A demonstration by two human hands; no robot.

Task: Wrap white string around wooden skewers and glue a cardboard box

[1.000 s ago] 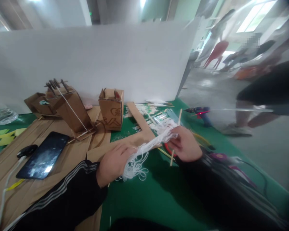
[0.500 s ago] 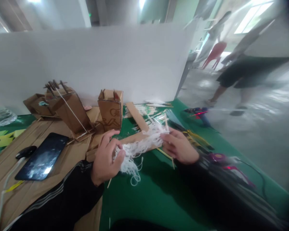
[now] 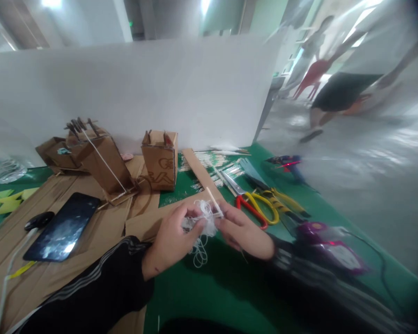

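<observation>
A tangled bundle of white string (image 3: pixel 206 211) is bunched up between my two hands, above the green tabletop. My left hand (image 3: pixel 177 234) has its fingers closed on the string from the left, and loose loops (image 3: pixel 199 255) dangle beneath it. From the right, my right hand (image 3: pixel 242 229) pinches the string together with a thin pale wooden stick (image 3: pixel 214 200) that points up and away. Part of the bundle is hidden behind my fingers. Just beyond my right hand lie scissors (image 3: pixel 257 206) with one red and one yellow handle loop.
Cardboard boxes (image 3: pixel 160 160) stand at the back beside a cardboard structure (image 3: pixel 99 160) with sticks and string. A tablet (image 3: pixel 61 227) lies on cardboard at left. Packed sticks (image 3: pixel 209 160), yellow-black pliers (image 3: pixel 282 204) and a purple corded item (image 3: pixel 313 229) are at right. A person (image 3: pixel 344 93) walks beyond the table.
My hands have come together, my right hand moving left, so the stretched string is now bunched between them. The scissors have come into sight. The person in the background has shifted.
</observation>
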